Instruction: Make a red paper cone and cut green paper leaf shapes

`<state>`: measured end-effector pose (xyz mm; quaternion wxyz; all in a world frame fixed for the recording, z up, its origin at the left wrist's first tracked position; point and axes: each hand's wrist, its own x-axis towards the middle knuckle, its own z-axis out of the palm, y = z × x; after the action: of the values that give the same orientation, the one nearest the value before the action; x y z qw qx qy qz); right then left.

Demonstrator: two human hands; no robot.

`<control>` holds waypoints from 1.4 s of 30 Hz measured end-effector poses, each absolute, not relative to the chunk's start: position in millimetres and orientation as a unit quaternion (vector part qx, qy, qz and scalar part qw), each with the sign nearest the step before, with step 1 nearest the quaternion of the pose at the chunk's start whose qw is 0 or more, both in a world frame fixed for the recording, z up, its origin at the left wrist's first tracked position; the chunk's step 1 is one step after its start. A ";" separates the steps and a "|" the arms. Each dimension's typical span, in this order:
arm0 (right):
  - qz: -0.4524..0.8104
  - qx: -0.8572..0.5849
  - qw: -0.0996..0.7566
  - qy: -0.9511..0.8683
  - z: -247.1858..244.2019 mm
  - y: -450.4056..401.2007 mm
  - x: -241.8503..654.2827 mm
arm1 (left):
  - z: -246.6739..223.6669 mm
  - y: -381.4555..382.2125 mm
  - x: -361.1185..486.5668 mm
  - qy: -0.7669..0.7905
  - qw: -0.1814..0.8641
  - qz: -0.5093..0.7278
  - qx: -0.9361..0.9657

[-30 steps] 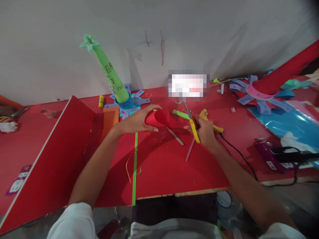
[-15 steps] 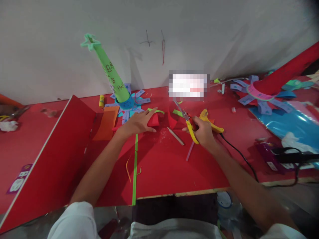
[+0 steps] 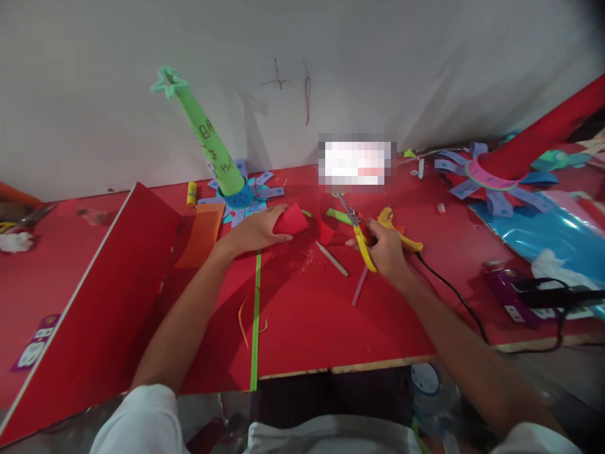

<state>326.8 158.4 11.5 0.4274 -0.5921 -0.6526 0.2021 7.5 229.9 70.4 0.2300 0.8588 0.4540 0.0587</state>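
Observation:
My left hand grips a small piece of red paper between thumb and fingers, just above the red table. In my right hand is a pair of scissors with yellow handles; the blades point away and to the left, apart from the paper. Under the blades lies a green paper strip. Between my hands a pencil-like stick rests on the table. A yellow glue gun with a black cord lies right behind my right hand, partly hidden.
A green paper cone with a star top stands behind my left hand. A red cone leans at the right. A folded red board rises at the left. Also around are orange paper, a glue stick and a purple box.
The red paper piece has been lifted and turned in my left hand, showing more of its face. My right hand with the scissors has barely moved.

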 end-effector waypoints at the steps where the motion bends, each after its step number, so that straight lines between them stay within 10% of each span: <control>1: 0.203 -0.591 0.428 -0.653 11.5 158.5 327.0 | 71.7 229.5 9.2 0.455 0.241 0.085 0.853; 18: 0.211 -0.597 0.425 -0.647 13.4 159.0 326.4 | 70.2 220.6 42.0 0.470 0.547 0.405 0.562; 42: 0.101 -0.551 0.392 -0.730 3.1 155.3 328.9 | 107.6 202.4 39.6 0.405 0.484 0.331 0.702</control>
<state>328.9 155.3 3.1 0.3919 -0.5511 -0.7296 0.1014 39.6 202.4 107.6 0.4836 0.7015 0.4053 0.3313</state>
